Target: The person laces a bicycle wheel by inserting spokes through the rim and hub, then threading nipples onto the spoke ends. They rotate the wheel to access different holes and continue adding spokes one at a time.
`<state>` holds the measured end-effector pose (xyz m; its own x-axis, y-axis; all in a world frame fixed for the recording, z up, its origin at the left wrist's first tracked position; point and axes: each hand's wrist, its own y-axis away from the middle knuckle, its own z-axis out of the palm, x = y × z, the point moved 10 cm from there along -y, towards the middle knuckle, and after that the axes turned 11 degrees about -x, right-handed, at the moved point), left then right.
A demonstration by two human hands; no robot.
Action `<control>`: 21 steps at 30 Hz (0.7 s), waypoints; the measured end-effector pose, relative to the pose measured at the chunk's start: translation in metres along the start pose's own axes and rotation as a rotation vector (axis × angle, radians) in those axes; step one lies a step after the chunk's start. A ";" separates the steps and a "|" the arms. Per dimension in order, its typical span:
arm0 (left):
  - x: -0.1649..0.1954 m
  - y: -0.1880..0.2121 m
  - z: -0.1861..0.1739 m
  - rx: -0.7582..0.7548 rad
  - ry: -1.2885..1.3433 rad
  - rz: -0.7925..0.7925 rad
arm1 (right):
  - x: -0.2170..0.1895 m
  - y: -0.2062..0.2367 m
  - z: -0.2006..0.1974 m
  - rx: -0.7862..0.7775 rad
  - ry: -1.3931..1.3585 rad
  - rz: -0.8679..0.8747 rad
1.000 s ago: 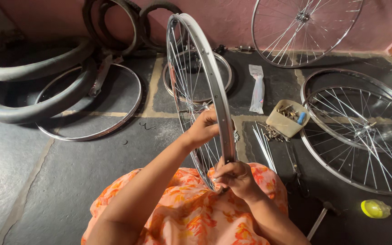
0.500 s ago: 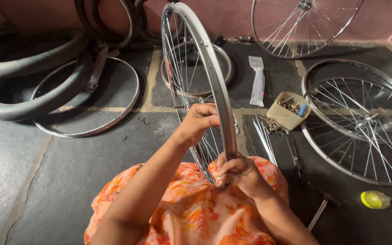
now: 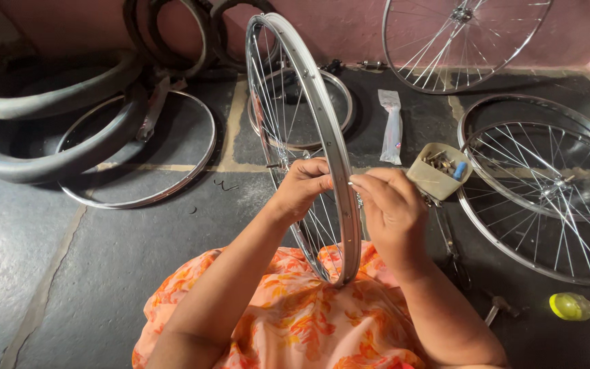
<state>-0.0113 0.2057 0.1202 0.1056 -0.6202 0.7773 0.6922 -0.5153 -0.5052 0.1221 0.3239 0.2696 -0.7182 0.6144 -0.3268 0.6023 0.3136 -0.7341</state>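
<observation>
Lap: upright spoked wheel [image 3: 308, 143] stands on orange floral cloth [image 3: 295, 321]
Left hand [image 3: 300, 188]: curled closed around the rim, steadying it
Right hand [image 3: 390, 205]: fingertips pinched against the rim edge; what they hold is hidden
Advice: keep the rim braced, work with fingertips only
Beyond: small tub of fittings [image 3: 438, 171] just right of the hand

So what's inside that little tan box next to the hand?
The tan box on the floor beside the right hand holds small metal bits, maybe spoke nipples, and one blue piece. Whatever lies underneath them is covered, so I can't tell.
</observation>
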 end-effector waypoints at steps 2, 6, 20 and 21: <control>-0.001 0.002 -0.003 0.012 0.019 0.001 | -0.007 -0.007 0.005 -0.005 0.008 -0.013; -0.001 0.006 -0.006 0.010 0.005 0.015 | -0.021 -0.010 0.012 -0.003 0.062 -0.064; -0.041 -0.007 -0.021 -0.062 -0.011 -0.010 | 0.008 0.024 0.035 0.005 0.290 -0.147; -0.044 -0.009 -0.021 -0.091 0.014 0.009 | 0.025 0.027 0.040 0.006 0.211 -0.137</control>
<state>-0.0373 0.2254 0.0831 0.1014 -0.6328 0.7676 0.6238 -0.5606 -0.5446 0.1072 0.3190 0.2179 -0.7040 0.7041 -0.0926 0.5017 0.4008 -0.7666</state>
